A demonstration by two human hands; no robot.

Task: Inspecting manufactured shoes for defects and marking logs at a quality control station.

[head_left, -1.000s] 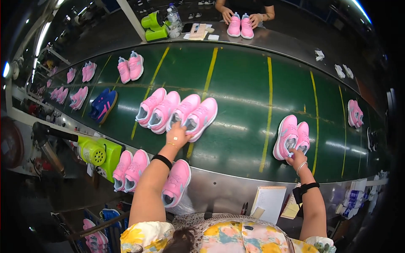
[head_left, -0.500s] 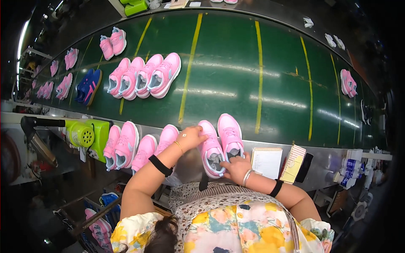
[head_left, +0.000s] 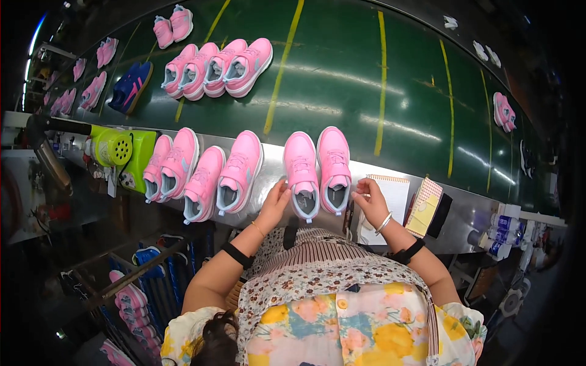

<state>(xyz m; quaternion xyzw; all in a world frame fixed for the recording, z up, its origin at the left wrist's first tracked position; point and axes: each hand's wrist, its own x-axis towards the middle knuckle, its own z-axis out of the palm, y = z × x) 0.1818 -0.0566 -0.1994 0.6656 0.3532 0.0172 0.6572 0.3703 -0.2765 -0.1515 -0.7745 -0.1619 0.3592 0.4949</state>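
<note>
The left hand [head_left: 274, 206], loose and released, is beside the left pink sneaker [head_left: 301, 161], contact unclear; the right hand [head_left: 371, 204], also released, flanks the right pink sneaker [head_left: 334, 155]. Both sneakers stand on the steel bench [head_left: 272, 166], near-parallel lengthwise, toes away toward the green conveyor [head_left: 336, 58].

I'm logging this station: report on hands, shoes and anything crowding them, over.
Left hand, right hand: grips open. Pink pair between them: upright, side by side, toes toward green belt. Spiral notepad close by, partly hidden behind right hand.
</note>
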